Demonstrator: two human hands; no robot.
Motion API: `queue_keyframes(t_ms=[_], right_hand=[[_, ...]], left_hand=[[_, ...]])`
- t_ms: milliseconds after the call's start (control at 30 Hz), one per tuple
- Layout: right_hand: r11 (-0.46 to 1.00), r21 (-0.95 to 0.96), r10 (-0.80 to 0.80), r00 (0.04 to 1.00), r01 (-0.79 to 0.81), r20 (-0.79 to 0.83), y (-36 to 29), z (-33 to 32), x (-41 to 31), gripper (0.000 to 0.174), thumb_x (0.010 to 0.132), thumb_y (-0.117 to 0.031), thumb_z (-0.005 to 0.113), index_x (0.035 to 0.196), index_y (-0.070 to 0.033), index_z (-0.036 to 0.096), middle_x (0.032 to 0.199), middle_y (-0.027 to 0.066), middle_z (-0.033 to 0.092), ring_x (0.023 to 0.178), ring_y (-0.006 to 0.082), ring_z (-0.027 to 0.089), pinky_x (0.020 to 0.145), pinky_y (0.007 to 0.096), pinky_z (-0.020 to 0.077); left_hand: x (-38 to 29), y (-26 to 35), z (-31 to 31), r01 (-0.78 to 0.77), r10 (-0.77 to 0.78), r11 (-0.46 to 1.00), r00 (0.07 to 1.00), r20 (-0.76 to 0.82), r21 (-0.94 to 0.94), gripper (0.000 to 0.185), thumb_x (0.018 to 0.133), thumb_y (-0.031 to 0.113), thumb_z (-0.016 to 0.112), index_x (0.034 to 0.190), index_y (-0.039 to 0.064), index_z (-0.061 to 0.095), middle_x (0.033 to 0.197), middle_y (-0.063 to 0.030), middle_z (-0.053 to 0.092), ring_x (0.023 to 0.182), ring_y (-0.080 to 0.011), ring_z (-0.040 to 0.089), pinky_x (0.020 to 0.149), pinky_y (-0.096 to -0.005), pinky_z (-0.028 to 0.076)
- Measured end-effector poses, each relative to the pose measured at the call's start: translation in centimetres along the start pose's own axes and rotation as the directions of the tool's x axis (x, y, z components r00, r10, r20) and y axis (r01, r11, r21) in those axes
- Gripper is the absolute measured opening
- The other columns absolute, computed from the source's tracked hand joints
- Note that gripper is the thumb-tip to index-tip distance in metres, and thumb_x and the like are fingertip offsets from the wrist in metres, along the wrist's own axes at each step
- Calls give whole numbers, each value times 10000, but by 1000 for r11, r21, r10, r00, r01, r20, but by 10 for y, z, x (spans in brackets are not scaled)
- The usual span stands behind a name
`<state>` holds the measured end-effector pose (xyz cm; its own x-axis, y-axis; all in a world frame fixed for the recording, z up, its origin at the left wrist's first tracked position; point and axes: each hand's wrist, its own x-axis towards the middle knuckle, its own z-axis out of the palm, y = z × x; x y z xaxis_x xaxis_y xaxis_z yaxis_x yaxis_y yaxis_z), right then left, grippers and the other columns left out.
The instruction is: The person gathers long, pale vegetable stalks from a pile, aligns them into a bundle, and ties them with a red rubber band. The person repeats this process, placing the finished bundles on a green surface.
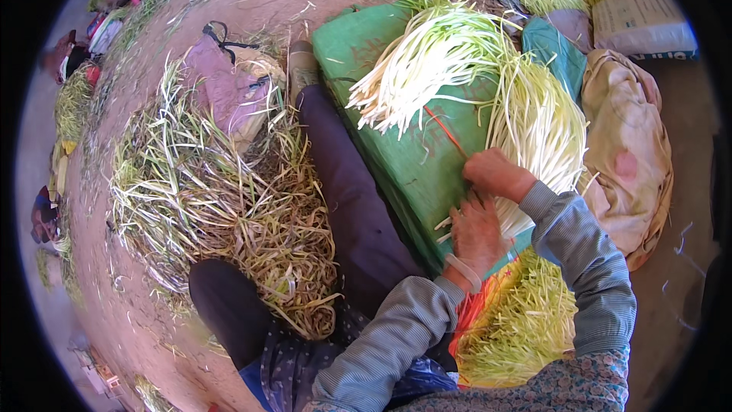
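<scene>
A heap of blanched, chive-like stalks (440,57) lies on a green sack-like cover (377,86) with faded red marks. A second bunch of these stalks (537,120) curves down the cover's right side, its white ends near my hands. My right hand (496,173) is closed on a thin red string (445,129), which stretches up and left across the cover. Just below, my left hand (479,232) is blurred, its fingers against the cover beside the white ends and almost touching my right hand. Whether it grips anything is hidden.
Trimmed, drying leaves (229,194) are heaped left of my outstretched leg (354,200), with a pink cloth (231,83) above. Red strings (466,315) and yellow-green leaf ends (526,320) lie by my lap. At right are a beige cloth bundle (626,154) and a printed white sack (643,26).
</scene>
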<state>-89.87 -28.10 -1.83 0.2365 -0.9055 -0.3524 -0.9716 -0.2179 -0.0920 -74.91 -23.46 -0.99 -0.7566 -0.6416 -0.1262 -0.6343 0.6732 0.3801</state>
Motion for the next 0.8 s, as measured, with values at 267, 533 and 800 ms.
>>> queue_keyframes(t_ms=[267, 533, 800], right_hand=[[978, 172, -114, 993, 113, -9, 4, -2, 0, 121, 744, -175, 658, 706, -76, 600, 672, 109, 614, 671, 343, 634, 558, 447, 488], [964, 233, -100, 985, 131, -140, 4, 7, 1, 131, 744, -177, 668, 777, -75, 591, 710, 125, 623, 684, 359, 636, 585, 473, 506], [953, 273, -75, 977, 129, -200, -8, -6, -4, 160, 752, -140, 651, 826, -65, 531, 813, 119, 563, 750, 359, 622, 598, 461, 504]], left_hand=[[-1, 0, -4, 8, -6, 999, 999, 36, -54, 983, 634, 587, 759, 1301, -39, 400, 1148, -152, 548, 1026, -258, 521, 901, -437, 397], [-3, 0, 8, -18, 10, 996, 996, -88, -85, 961, 628, 566, 768, 1291, -35, 417, 1152, -174, 548, 1078, -300, 512, 950, -459, 381], [-4, -1, 7, -17, 13, 994, 999, -35, -106, 938, 625, 562, 767, 1267, -42, 447, 1133, -176, 544, 1082, -310, 507, 996, -468, 360]])
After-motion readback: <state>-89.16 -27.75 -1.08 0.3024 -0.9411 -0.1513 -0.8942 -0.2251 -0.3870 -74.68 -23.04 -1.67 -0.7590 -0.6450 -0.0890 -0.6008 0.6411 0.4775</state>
